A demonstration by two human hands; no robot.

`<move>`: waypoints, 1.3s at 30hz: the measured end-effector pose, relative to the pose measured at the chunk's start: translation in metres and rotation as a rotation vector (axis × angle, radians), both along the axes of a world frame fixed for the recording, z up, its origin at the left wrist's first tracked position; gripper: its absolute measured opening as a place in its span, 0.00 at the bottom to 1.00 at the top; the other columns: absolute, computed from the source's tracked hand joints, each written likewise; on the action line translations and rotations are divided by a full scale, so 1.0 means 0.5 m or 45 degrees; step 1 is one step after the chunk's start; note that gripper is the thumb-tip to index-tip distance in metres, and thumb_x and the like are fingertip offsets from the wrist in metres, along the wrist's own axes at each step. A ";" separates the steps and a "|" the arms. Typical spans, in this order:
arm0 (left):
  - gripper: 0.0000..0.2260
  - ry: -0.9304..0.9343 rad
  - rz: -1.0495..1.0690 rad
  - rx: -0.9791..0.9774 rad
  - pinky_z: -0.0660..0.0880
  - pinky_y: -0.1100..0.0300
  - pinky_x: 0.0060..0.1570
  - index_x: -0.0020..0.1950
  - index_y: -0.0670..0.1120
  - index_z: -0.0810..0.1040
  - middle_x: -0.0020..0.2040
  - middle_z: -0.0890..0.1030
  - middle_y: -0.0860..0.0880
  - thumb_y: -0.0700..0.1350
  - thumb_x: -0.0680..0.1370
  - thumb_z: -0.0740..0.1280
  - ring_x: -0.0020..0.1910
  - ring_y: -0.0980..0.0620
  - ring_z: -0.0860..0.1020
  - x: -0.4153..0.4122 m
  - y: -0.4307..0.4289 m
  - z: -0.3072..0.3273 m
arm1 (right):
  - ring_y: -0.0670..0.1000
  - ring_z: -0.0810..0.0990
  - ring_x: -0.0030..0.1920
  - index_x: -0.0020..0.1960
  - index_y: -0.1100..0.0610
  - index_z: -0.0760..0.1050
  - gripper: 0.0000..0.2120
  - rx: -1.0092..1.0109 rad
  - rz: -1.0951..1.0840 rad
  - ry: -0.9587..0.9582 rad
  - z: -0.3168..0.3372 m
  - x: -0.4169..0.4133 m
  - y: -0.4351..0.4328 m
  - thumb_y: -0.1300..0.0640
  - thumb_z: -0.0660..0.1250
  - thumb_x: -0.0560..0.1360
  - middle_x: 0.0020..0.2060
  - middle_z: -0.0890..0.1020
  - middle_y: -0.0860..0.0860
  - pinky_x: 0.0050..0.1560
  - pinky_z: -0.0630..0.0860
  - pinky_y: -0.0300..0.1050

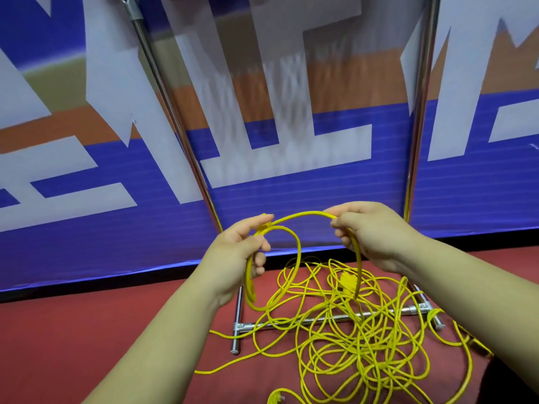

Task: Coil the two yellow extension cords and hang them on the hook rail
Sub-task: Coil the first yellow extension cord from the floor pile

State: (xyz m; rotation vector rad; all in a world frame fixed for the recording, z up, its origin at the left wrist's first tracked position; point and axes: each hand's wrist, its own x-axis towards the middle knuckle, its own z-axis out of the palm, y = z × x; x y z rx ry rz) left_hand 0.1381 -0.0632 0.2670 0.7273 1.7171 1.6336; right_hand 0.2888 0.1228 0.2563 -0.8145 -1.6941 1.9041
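- Cord [306, 214] between my hands looks thin, light and limp, yet springy enough to keep a round loop. I judge it will kink and snag rather than break.
- My left hand [239, 252], at centre frame, is curled round one small loop. My right hand [376, 237], just right of centre, pinches the same cord, which arches between the two.
- Everything else lies as a loose tangle [350, 339] on the red floor [87, 330] at lower right, draped over a metal frame [320, 318]. I cannot separate the two cords there.
- I would grip close to the loop and let slack slide through loose fingers.
- A chunkier yellow fitting [348, 282] sits in the tangle. It is probably the heaviest part and likely to catch.
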 end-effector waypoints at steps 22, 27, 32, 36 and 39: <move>0.10 -0.110 0.168 0.142 0.66 0.57 0.34 0.58 0.48 0.83 0.42 0.83 0.46 0.42 0.83 0.63 0.34 0.52 0.71 0.064 0.075 -0.005 | 0.39 0.79 0.28 0.46 0.51 0.84 0.07 0.607 0.297 0.001 0.024 0.032 -0.085 0.59 0.78 0.70 0.28 0.83 0.48 0.32 0.73 0.33; 0.10 -0.101 0.175 0.230 0.68 0.60 0.32 0.58 0.44 0.81 0.36 0.79 0.50 0.35 0.81 0.63 0.32 0.53 0.71 0.059 0.076 0.013 | 0.47 0.81 0.31 0.42 0.57 0.74 0.11 0.520 0.392 0.150 0.004 0.031 -0.084 0.64 0.77 0.70 0.30 0.79 0.50 0.32 0.72 0.38; 0.12 -0.169 0.190 0.419 0.71 0.62 0.28 0.58 0.44 0.79 0.35 0.75 0.48 0.34 0.82 0.59 0.30 0.54 0.73 0.028 0.058 0.055 | 0.52 0.68 0.35 0.44 0.54 0.67 0.13 0.383 0.767 0.071 -0.067 0.031 -0.065 0.65 0.71 0.76 0.33 0.75 0.46 0.36 0.66 0.50; 0.11 -0.256 0.255 0.458 0.71 0.61 0.32 0.57 0.45 0.78 0.35 0.74 0.48 0.35 0.82 0.58 0.32 0.53 0.72 -0.010 0.031 0.058 | 0.56 0.77 0.42 0.46 0.52 0.71 0.09 0.366 0.824 -0.062 -0.103 0.024 -0.048 0.63 0.70 0.76 0.36 0.80 0.49 0.45 0.69 0.53; 0.10 -0.277 0.296 0.443 0.70 0.58 0.35 0.57 0.45 0.77 0.36 0.74 0.48 0.37 0.83 0.58 0.34 0.52 0.73 -0.023 0.021 0.049 | 0.60 0.80 0.44 0.50 0.56 0.76 0.06 0.299 0.706 -0.074 -0.105 0.015 -0.039 0.62 0.70 0.74 0.38 0.84 0.53 0.47 0.70 0.56</move>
